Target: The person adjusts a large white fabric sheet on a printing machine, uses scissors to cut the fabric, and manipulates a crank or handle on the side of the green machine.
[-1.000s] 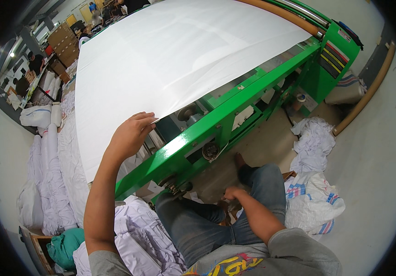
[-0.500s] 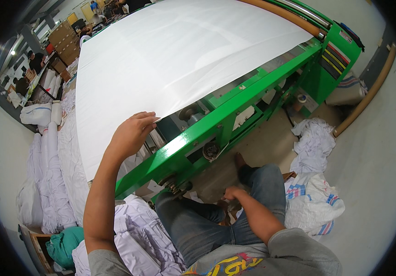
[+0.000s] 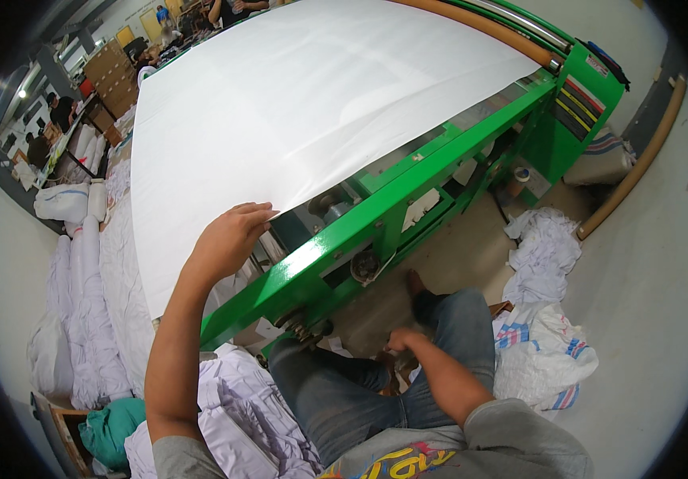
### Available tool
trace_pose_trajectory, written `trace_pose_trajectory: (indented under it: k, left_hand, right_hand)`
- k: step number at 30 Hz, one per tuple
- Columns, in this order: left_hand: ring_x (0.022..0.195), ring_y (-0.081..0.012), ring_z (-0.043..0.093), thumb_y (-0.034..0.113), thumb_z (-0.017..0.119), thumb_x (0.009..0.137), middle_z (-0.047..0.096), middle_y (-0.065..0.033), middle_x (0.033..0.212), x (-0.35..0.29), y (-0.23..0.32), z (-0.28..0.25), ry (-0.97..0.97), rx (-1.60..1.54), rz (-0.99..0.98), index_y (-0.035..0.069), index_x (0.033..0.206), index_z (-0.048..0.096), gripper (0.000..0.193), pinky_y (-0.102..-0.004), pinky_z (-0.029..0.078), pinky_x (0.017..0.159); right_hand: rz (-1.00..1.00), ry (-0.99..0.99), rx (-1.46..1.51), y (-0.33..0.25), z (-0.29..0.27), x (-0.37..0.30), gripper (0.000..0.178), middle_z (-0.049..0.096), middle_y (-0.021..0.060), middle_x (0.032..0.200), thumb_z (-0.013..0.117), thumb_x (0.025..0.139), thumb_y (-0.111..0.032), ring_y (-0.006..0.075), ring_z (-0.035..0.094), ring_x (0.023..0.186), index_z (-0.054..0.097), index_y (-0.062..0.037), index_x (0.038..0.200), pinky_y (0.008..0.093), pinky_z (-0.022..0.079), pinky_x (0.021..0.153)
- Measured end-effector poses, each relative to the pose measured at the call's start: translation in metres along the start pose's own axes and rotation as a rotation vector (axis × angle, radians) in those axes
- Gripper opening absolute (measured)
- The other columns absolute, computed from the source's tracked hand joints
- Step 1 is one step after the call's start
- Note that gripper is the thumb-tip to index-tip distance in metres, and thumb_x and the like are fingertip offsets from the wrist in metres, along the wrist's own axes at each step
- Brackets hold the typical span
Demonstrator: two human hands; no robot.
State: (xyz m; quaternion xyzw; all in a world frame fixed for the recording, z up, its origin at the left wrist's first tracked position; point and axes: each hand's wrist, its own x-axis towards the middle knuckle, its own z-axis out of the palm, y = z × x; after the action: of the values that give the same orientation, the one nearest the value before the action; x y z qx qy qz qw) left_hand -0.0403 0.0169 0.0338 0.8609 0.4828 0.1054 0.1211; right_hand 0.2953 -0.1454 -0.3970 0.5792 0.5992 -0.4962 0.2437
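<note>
A wide white sheet [image 3: 224, 136] is spread over a green machine frame [image 3: 360, 235]. My left hand [image 3: 236, 231] is at the sheet's near edge, thumb and fingers closed on it beside a gap where the machine's inner parts show. I cannot tell whether the sheet is cloth or paper. Between my knees hangs my right hand [image 3: 402, 340], its fingers curled. Whatever it may hold is hidden. At the far right the sheet meets a long brown roller [image 3: 483, 30].
White cloth [image 3: 236, 415] is heaped by my left leg, and a white woven sack [image 3: 547, 355] lies to my right. Wrapped rolls [image 3: 88, 319] line the left side. A brown tube [image 3: 639, 172] leans at the right wall. Other people are in the background.
My left hand has shifted slightly nearer, with the sheet's edge between its fingers. My right hand has stayed about where it was.
</note>
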Motion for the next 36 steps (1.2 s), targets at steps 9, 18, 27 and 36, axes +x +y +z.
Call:
trace_pose_trajectory:
  k: [9, 18, 27, 36]
  left_hand:
    - [0.132, -0.0401, 0.068, 0.015, 0.063, 0.108, 0.072, -0.0185, 0.144, 0.0, 0.006, -0.004, -0.02, -0.102, -0.022, 0.0, 0.136, 0.074, 0.034, -0.0453, 0.053, 0.114]
    - [0.131, -0.04, 0.069, 0.012, 0.063, 0.107, 0.072, -0.0184, 0.145, 0.001, 0.008, -0.003, -0.028, -0.106, -0.014, 0.001, 0.136, 0.075, 0.033, -0.0447, 0.053, 0.114]
    - [0.13, -0.0386, 0.07, 0.01, 0.067, 0.104, 0.072, -0.0166, 0.146, 0.001, 0.001, 0.0, -0.024, -0.098, 0.028, 0.006, 0.137, 0.076, 0.035, -0.0441, 0.054, 0.113]
    - [0.129, -0.038, 0.071, 0.012, 0.067, 0.104, 0.072, -0.0151, 0.147, 0.001, 0.004, -0.002, -0.049, -0.109, -0.02, 0.007, 0.137, 0.077, 0.034, -0.0441, 0.055, 0.112]
  right_hand:
    - [-0.044, -0.034, -0.057, -0.003, -0.002, -0.005, 0.055, 0.069, 0.0186, 0.15, 0.063, 0.106, -0.044, 0.0383, 0.068, 0.134, 0.073, -0.0063, 0.144, 0.0486, 0.053, 0.111]
    - [-0.06, -0.051, -0.094, -0.003, -0.007, -0.01, 0.056, 0.067, 0.0197, 0.153, 0.062, 0.104, -0.042, 0.0395, 0.066, 0.136, 0.071, -0.0045, 0.146, 0.0493, 0.052, 0.113]
    - [-0.008, -0.054, -0.019, -0.009, -0.009, -0.016, 0.056, 0.07, 0.0215, 0.149, 0.065, 0.099, -0.04, 0.0401, 0.068, 0.133, 0.074, -0.0028, 0.14, 0.0484, 0.053, 0.11]
    - [-0.014, -0.027, -0.017, -0.008, -0.009, -0.015, 0.057, 0.069, 0.0208, 0.149, 0.069, 0.1, -0.043, 0.0396, 0.068, 0.134, 0.075, -0.0025, 0.14, 0.0479, 0.052, 0.111]
